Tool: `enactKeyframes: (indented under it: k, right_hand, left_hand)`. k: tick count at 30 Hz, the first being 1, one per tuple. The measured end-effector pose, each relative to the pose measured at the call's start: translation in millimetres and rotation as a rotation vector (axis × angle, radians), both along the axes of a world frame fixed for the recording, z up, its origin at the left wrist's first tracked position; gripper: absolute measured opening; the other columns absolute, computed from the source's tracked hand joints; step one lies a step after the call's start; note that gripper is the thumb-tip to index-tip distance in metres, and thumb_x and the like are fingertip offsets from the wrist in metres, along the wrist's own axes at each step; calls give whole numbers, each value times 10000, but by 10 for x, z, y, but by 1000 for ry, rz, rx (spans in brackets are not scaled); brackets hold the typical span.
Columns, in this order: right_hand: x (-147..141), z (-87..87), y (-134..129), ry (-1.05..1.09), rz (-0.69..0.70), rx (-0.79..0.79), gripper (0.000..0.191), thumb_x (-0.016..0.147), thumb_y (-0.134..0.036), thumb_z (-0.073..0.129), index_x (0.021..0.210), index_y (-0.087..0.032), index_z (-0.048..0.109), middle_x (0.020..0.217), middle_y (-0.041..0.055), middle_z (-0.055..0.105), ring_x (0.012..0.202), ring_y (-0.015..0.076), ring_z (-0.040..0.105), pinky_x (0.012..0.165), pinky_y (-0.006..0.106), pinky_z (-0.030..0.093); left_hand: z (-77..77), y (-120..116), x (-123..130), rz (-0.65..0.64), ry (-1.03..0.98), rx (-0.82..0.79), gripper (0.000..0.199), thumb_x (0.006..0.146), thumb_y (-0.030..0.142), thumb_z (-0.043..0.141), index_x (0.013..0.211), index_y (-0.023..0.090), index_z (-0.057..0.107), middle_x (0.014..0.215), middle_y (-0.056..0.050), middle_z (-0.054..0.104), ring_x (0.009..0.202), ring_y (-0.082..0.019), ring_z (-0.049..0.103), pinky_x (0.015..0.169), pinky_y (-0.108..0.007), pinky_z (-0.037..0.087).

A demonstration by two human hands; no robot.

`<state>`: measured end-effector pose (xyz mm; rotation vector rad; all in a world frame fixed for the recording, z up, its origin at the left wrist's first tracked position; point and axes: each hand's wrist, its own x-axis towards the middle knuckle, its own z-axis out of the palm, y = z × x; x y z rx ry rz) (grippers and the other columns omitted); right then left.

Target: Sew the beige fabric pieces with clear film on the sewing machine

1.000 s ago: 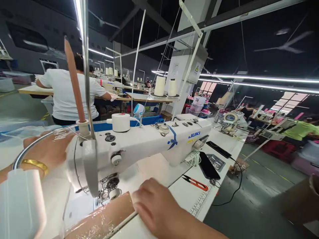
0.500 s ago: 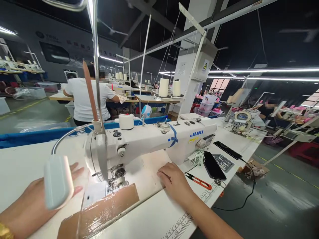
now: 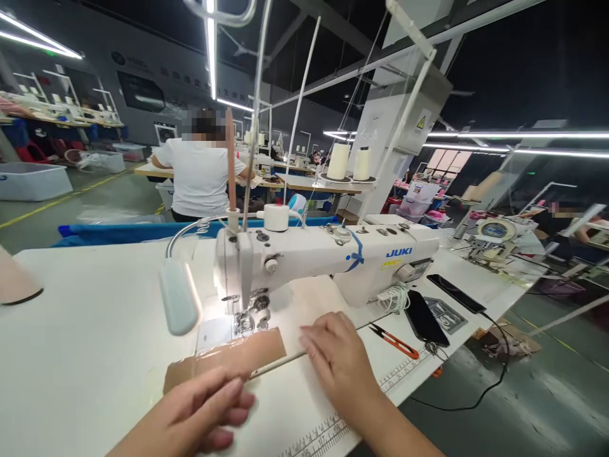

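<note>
A white JUKI sewing machine (image 3: 314,254) stands on the white table. My left hand (image 3: 200,406) is in front of the brown taped piece (image 3: 228,352) below the needle area, its fingers curled; whether it holds anything I cannot make out. My right hand (image 3: 335,362) rests at the front edge of the machine bed, thumb and fingers together near a pale piece (image 3: 316,298) that lies on the bed under the arm. What is between those fingers is too small to tell. Orange-handled snips (image 3: 397,343) lie right of my right hand.
Two dark phones (image 3: 428,317) (image 3: 455,293) lie at the right, one with a cable. A lamp (image 3: 178,295) hangs left of the needle, and a thread cone (image 3: 16,276) stands far left. A person in white (image 3: 200,174) sits beyond the table.
My left hand has come from the left side of the machine to its front, its fingers now curled. My right hand stays near the bed's front edge. The view has turned left.
</note>
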<state>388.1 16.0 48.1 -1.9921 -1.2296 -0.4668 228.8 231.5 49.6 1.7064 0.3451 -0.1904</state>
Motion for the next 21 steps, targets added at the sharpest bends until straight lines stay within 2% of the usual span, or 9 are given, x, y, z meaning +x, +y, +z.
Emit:
enactKeyframes:
  k: [2, 4, 6, 8, 11, 13, 15, 17, 21]
  right_hand:
    - [-249, 3, 44, -14, 250, -36, 213, 1097, -274, 531, 1147, -231, 733, 918, 55, 689, 853, 228, 609, 781, 362, 486]
    - [-393, 23, 44, 60, 391, -26, 219, 1098, -348, 563, 1229, -237, 699, 943, 47, 715, 858, 220, 629, 790, 349, 510]
    - [-405, 44, 12, 173, 350, -11, 207, 1104, -317, 556, 1248, -243, 685, 992, 54, 723, 907, 223, 646, 814, 350, 527]
    - [-339, 45, -16, 212, 283, -46, 210, 1108, -234, 516, 1230, -240, 687, 1008, 65, 713, 929, 230, 644, 819, 361, 531]
    - [-273, -8, 9, 193, 323, -148, 232, 1089, -165, 499, 1222, -226, 679, 1023, 78, 694, 932, 238, 631, 814, 375, 537]
    - [-297, -56, 68, 189, 373, -203, 228, 1072, -148, 515, 1227, -218, 668, 1038, 81, 676, 939, 243, 619, 811, 382, 542]
    - [-348, -93, 133, 176, 391, -232, 226, 1055, -131, 534, 1224, -212, 660, 1030, 78, 655, 929, 245, 599, 798, 386, 540]
    - [-392, -109, 181, 162, 387, -247, 227, 1043, -113, 543, 1210, -213, 660, 1017, 73, 633, 920, 244, 579, 795, 389, 534]
    - [-427, -109, 209, 169, 391, -266, 185, 1029, -101, 568, 1135, -218, 663, 1000, 61, 601, 918, 237, 550, 775, 370, 516]
  left_hand:
    - [-10, -32, 24, 106, 25, -170, 782, 764, 894, 663, 1175, 230, 697, 948, -71, 736, 909, -264, 707, 753, -336, 590]
    - [21, 7, 5, 121, 18, -142, 734, 733, 777, 789, 1169, 205, 643, 728, 19, 625, 688, -176, 597, 602, -256, 471]
    - [93, 97, -49, 97, 43, -51, 653, 726, 706, 809, 1085, 200, 606, 620, 84, 498, 575, -128, 454, 535, -227, 334]
    - [174, 207, -118, 92, 78, 69, 563, 766, 683, 746, 1032, 211, 596, 612, 93, 474, 555, -131, 430, 534, -235, 303]
    - [246, 342, -208, 132, 23, 411, 429, 873, 605, 613, 1077, 229, 648, 698, 46, 576, 634, -194, 550, 589, -285, 381]
    - [251, 387, -244, 192, -112, 691, 388, 911, 533, 563, 1131, 233, 674, 882, -17, 677, 790, -250, 626, 705, -347, 459]
    - [227, 392, -271, 202, -242, 874, 326, 945, 469, 530, 1114, 236, 684, 1019, -55, 693, 906, -279, 633, 799, -395, 482]
    - [175, 367, -306, 108, -281, 908, 242, 970, 417, 522, 1022, 243, 682, 1015, -53, 682, 927, -277, 618, 806, -400, 485]
    - [27, 304, -404, -85, -327, 783, 76, 903, 301, 638, 959, 252, 655, 1101, -35, 676, 1039, -271, 607, 887, -398, 497]
